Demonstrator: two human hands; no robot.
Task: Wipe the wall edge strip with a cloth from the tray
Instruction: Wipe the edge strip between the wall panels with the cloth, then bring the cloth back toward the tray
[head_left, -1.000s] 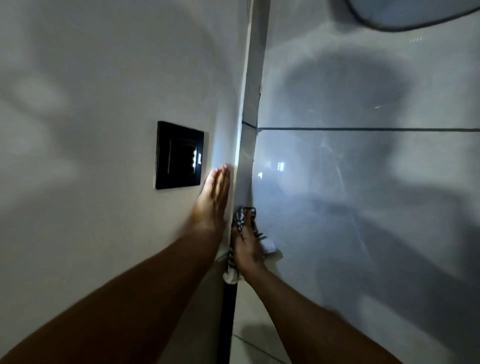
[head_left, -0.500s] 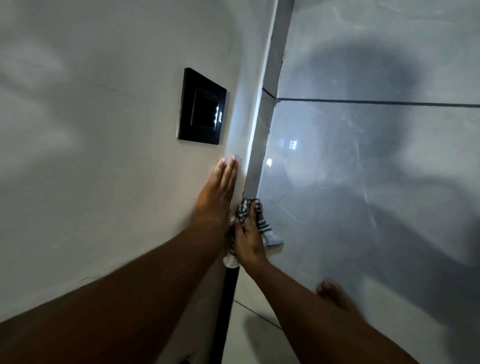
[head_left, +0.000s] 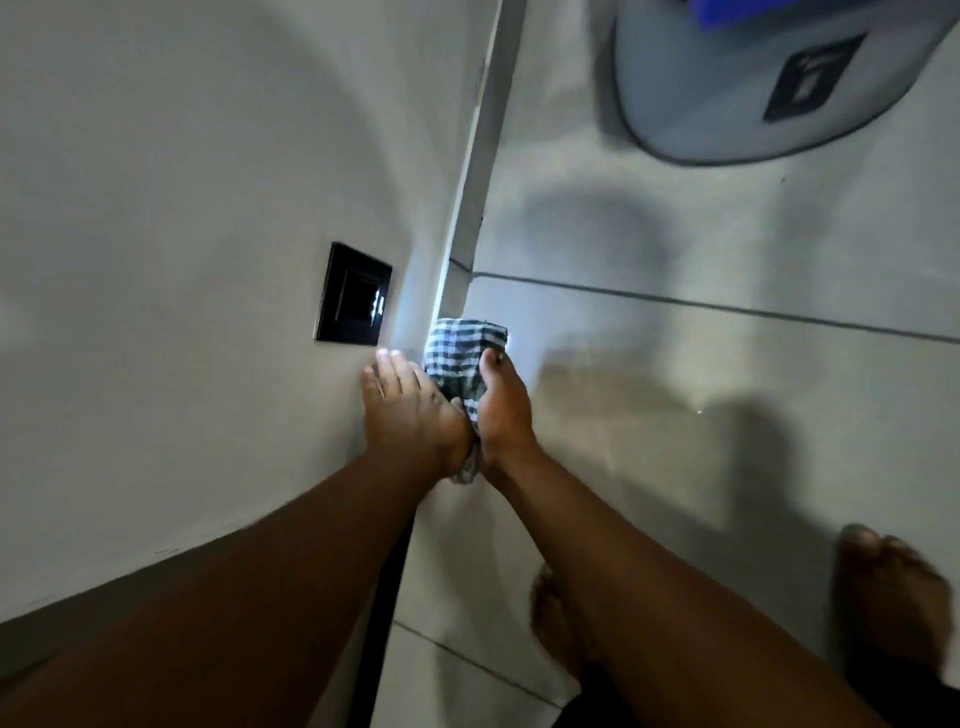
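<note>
1. The right hand reaches forward with its forearm stretched up from the lower right. Its grip is clamped on a checked dark-and-white cloth, with the thumb laid along the cloth's right side and the other fingers hidden behind the fabric.
2. The cloth is bunched over the narrow pale metal wall edge strip, which runs up the corner between the two walls. The cloth wraps the strip just below a dark grout line in the glossy grey tiled wall on the right.
3. A loose end of the cloth hangs down between the two wrists.
4. The left hand lies flat on the matt white painted wall on the left. Its fingers are straight, close together and pointing up, and it holds nothing. Its side touches the cloth and the right hand.
5. The left forearm comes up from the lower left, so the two arms meet in a V at the corner.
6. A black square switch plate is set in the white wall, just above and left of the left hand's fingertips.
7. A grey rounded wall-mounted dispenser with a dark label sits on the tiled wall at the upper right, well apart from the hands.
8. Two bare feet show on the floor at the lower right.
</note>
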